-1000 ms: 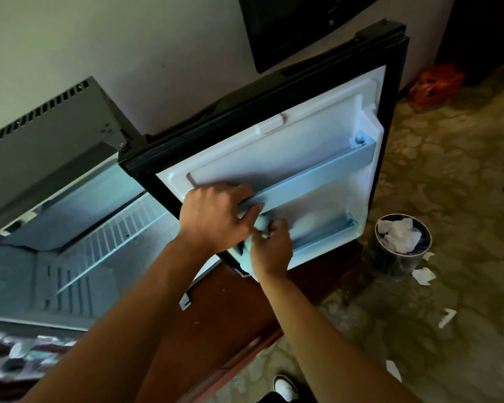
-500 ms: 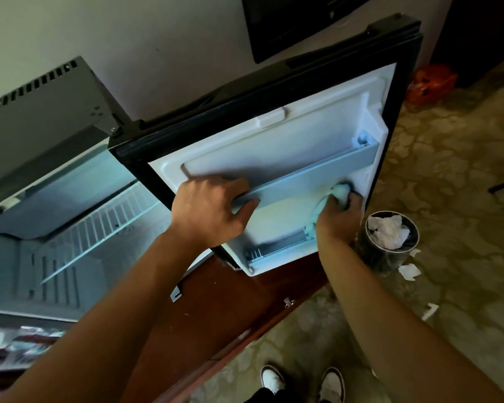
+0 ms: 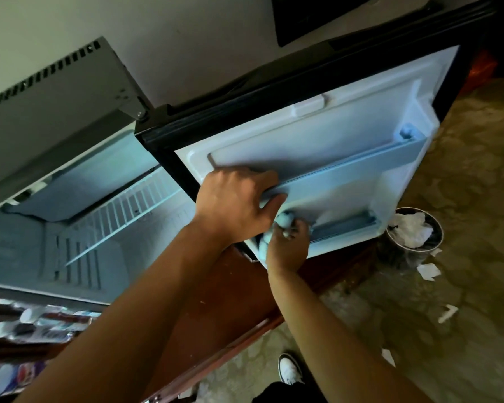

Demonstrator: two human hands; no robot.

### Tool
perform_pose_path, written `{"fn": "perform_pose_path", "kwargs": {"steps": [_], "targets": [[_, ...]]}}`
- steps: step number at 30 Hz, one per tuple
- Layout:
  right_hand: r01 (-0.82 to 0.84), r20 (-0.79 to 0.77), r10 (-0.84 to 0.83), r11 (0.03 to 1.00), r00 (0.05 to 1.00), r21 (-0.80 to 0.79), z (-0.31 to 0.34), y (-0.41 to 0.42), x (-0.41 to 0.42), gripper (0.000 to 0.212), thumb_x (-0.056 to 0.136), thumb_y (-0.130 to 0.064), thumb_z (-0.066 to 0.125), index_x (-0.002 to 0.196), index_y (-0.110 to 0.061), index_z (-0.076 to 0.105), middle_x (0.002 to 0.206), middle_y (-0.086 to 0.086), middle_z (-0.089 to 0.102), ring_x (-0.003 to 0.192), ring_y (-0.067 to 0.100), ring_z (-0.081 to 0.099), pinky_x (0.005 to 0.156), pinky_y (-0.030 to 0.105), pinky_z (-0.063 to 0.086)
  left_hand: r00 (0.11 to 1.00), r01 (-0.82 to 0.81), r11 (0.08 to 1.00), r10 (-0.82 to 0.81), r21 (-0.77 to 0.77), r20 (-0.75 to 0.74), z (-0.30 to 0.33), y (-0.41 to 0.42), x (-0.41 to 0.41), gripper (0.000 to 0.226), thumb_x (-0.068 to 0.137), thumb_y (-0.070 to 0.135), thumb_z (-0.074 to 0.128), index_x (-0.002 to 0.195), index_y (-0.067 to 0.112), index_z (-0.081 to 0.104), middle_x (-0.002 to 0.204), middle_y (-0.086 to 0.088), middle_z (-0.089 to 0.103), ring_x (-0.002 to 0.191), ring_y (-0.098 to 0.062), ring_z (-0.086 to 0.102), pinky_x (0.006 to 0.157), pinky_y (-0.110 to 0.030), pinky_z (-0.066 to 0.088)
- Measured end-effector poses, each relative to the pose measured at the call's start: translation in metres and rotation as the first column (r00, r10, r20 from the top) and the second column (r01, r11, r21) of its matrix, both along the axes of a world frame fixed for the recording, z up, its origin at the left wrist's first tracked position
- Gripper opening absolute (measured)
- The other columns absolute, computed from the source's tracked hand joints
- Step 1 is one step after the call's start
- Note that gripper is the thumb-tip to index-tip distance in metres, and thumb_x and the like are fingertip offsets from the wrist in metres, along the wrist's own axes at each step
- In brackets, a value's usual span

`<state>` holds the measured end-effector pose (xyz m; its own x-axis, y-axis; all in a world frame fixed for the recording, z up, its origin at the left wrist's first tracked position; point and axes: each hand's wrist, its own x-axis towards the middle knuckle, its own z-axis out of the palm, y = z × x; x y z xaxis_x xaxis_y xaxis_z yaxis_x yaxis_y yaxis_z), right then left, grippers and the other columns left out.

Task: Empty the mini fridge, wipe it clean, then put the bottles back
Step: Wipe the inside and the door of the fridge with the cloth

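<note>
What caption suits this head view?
Left hand steadies the white fridge door shelf while right hand wipes with a pale cloth.

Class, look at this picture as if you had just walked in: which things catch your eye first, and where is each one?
First, the two hands at the centre: the left hand grips the shelf rail of the open fridge door, while the right hand holds a pale wad of tissue against the door's lower part. To the left gapes the lit, emptied fridge interior with its white wire shelf. On the floor at right stands a bin stuffed with crumpled tissue.
</note>
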<state>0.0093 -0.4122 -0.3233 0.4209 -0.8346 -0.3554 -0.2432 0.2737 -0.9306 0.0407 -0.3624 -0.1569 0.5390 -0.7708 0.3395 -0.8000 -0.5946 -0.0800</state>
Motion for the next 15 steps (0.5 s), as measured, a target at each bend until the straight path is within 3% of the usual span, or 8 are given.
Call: {"fn": "perform_pose_path", "kwargs": {"steps": [5,10,15], "targets": [[0.115,0.027,-0.116,0.993,0.993,0.039,0.000,-0.017,0.004,0.020,0.085,-0.008,0.067,0.104,-0.006,0.062,0.104,0.012,0.065,0.099,0.028,0.060,0.090,0.035,0.045,1.000,0.012,1.000,-0.012,-0.018,0.014,-0.001,0.002,0.002,0.029,0.088,0.046,0.057,0.075,0.020,0.060,0.066,-0.002,0.062,0.067,-0.030,0.061,0.055,-0.030,0.035],[0.292,0.009,-0.294,0.953,0.956,0.080,-0.003,-0.056,0.006,0.016,0.089,-0.009,0.058,0.105,-0.008,0.061,0.106,0.012,0.066,0.096,0.029,0.061,0.086,0.034,0.047,0.998,0.056,0.997,-0.055,-0.049,0.013,-0.003,0.004,0.004,0.027,0.087,0.043,0.061,0.073,0.020,0.060,0.064,-0.002,0.063,0.063,-0.029,0.061,0.054,-0.028,0.032],[0.353,0.061,-0.361,0.928,0.930,0.116,-0.007,-0.109,0.002,0.031,0.096,-0.012,0.049,0.126,-0.005,0.053,0.122,0.019,0.061,0.096,0.023,0.058,0.083,0.033,0.046,0.997,0.074,0.994,-0.075,-0.078,0.000,-0.003,0.003,0.005,0.025,0.084,0.041,0.064,0.072,0.019,0.063,0.064,-0.003,0.064,0.062,-0.029,0.062,0.053,-0.028,0.036]]}}
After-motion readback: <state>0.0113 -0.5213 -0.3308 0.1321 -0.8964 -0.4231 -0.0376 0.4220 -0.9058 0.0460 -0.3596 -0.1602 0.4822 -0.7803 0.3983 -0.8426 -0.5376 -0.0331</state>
